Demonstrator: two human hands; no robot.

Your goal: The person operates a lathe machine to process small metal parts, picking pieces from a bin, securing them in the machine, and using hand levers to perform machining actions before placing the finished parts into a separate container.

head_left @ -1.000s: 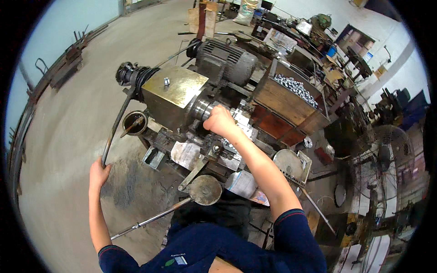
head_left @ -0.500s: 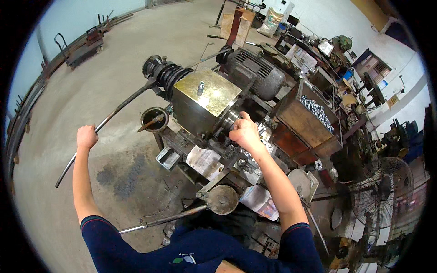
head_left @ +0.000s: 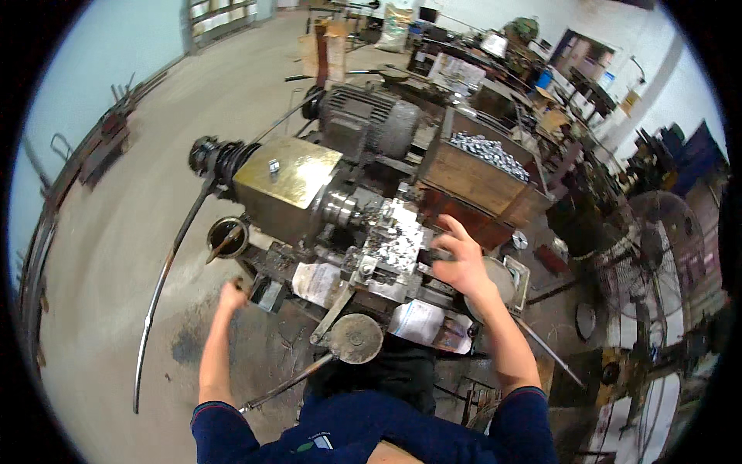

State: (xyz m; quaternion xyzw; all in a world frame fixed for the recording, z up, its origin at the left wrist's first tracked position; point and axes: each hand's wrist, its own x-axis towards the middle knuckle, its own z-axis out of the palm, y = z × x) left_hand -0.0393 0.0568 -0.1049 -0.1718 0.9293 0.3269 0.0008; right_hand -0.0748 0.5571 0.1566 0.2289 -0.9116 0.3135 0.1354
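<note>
A small lathe-like machine stands before me, its metal headstock box (head_left: 287,174) topped by a small metal part (head_left: 273,165). The bare chuck (head_left: 338,208) faces the slide (head_left: 393,243), which is strewn with metal chips. My right hand (head_left: 464,267) hovers at the right end of the slide, fingers apart, with nothing visible in it. Low on the left, my left hand (head_left: 233,295) is beside a small metal tray (head_left: 268,295); motion smears its fingers. The long lever (head_left: 166,282) hangs to the left, apart from that hand.
A wooden bin (head_left: 471,172) of small metal parts (head_left: 491,155) stands behind the slide, right of the motor (head_left: 363,120). A round-ended lever (head_left: 355,339) juts toward me. A pot with a brush (head_left: 227,237) sits at left, a caged fan (head_left: 657,247) at right.
My left hand has let go of the long lever and moved right, toward the tray. My right hand has drawn back from the chuck to the right. The view has turned.
</note>
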